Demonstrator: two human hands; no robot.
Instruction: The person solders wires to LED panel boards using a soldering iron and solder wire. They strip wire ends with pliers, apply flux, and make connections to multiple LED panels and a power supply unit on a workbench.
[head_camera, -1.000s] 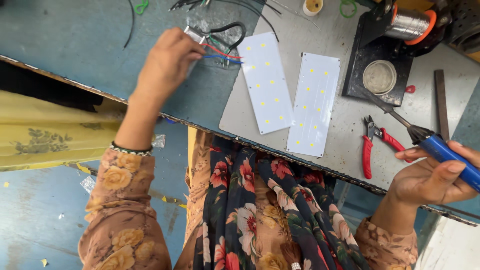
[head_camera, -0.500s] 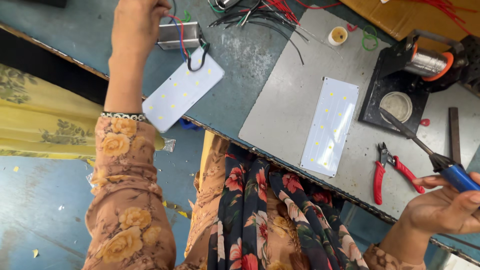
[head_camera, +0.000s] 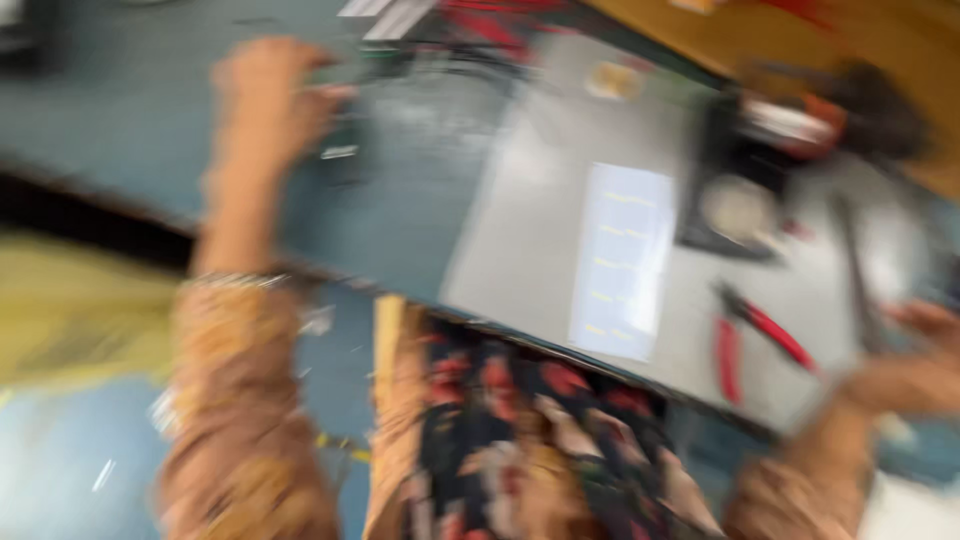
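The whole view is smeared by motion. My left hand is stretched out over the far left of the blue-green bench, its fingers beside a small dark part; the blur hides whether it grips that part. My right hand rests at the right edge, curled around the handle of a soldering iron whose dark shaft points away from me. One white rectangular LED panel lies on the grey mat between my hands.
Red-handled pliers lie on the mat right of the panel. A black soldering stand with a round sponge dish sits behind them. Red and dark wires trail along the far edge. My floral-clothed lap is below the bench edge.
The second white panel with its wired box, which my left hand pulled leftward, is no longer visible. My left hand stays far left. The camera swung, blurring everything.
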